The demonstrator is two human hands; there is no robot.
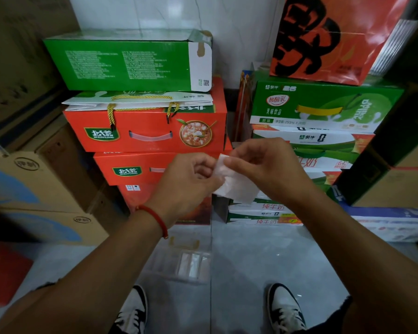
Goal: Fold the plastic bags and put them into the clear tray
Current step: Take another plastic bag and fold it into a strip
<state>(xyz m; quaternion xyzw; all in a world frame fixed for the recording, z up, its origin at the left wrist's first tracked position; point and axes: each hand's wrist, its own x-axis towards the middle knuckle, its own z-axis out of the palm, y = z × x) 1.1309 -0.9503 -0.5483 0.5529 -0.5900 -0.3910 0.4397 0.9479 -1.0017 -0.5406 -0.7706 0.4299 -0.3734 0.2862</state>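
Above the floor (pixel 251 261), both hands pinch a folded bag (pixel 234 184): left hand (pixel 186 179) at its left edge, right hand (pixel 263 167) at its upper end. Its long axis slants from upper left to lower right. Below, the tray (pixel 179 263) lies on the floor between the shoes (pixel 285 307).

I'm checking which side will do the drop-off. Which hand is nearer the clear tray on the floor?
Left, narrowly. Both hands hold the plastic bag above the clear tray. The left hand is almost directly over it; the right hand is higher in the frame and off to the right.
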